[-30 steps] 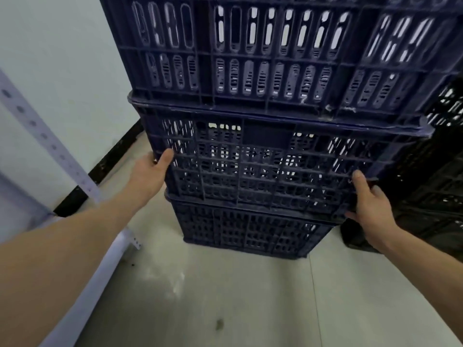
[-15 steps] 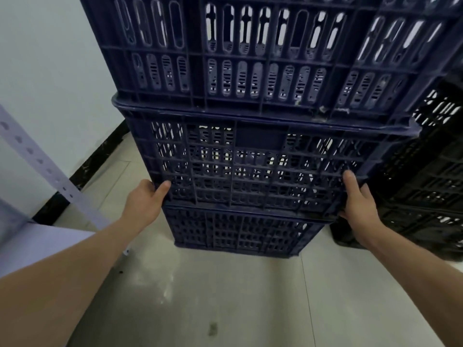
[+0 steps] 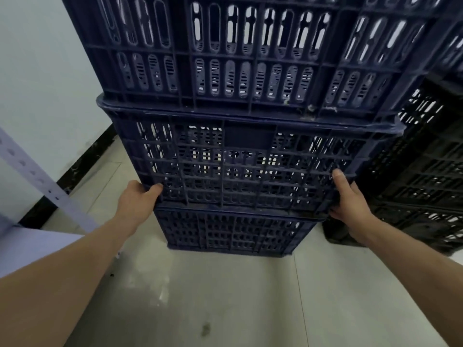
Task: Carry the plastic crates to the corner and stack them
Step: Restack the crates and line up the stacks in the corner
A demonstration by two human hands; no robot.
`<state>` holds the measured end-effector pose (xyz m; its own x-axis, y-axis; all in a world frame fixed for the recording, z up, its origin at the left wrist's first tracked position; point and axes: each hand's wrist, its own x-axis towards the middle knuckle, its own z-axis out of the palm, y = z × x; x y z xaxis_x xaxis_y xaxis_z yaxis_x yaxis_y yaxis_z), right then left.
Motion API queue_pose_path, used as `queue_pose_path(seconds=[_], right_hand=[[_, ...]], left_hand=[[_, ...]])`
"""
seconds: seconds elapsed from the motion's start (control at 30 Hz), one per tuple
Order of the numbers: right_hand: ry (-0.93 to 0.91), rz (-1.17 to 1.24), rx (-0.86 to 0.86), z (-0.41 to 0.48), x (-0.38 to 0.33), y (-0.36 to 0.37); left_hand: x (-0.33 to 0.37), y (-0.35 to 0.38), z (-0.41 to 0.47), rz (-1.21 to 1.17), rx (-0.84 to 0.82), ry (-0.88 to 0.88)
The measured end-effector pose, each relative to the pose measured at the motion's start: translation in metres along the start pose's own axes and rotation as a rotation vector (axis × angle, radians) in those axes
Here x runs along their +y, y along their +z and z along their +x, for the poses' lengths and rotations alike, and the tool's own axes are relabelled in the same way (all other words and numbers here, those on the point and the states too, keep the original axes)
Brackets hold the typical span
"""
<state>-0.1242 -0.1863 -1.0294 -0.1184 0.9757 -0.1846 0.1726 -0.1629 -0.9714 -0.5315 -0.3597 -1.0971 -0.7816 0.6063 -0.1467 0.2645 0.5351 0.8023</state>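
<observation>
Three dark blue plastic crates stand stacked on the floor in front of me. The bottom crate (image 3: 230,231) rests on the tiles, the middle crate (image 3: 245,161) sits on it, and the top crate (image 3: 250,53) runs out of the frame above. My left hand (image 3: 136,201) grips the lower left corner of the middle crate, thumb on its front face. My right hand (image 3: 349,201) grips its lower right corner the same way. The fingers of both hands are hidden behind the crate's sides.
A stack of black crates (image 3: 421,176) stands right beside the blue stack. A white wall (image 3: 45,83) with a black skirting runs along the left. A pale perforated shelf upright (image 3: 37,181) leans across the lower left. Grey tiled floor (image 3: 225,296) lies below.
Both hands have slid down the sides of the middle crate to its bottom corners. The view has moved closer to the stack.
</observation>
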Motion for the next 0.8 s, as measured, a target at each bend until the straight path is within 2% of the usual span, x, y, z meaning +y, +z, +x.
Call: queue_pose_path(seconds=[0.1,0.3,0.8], right_hand=[[-0.007,0.066,0.006,-0.004,0.006,-0.003],[-0.009,0.050,-0.015,-0.010,0.009,0.000],[0.016,0.010,-0.009,-0.002,0.024,-0.004]], left_hand=[[-0.002,0.001,-0.023,-0.009,0.022,0.029],[-0.007,-0.007,-0.035,-0.024,0.095,0.019],[0.007,-0.025,-0.037,0.147,-0.048,0.071]])
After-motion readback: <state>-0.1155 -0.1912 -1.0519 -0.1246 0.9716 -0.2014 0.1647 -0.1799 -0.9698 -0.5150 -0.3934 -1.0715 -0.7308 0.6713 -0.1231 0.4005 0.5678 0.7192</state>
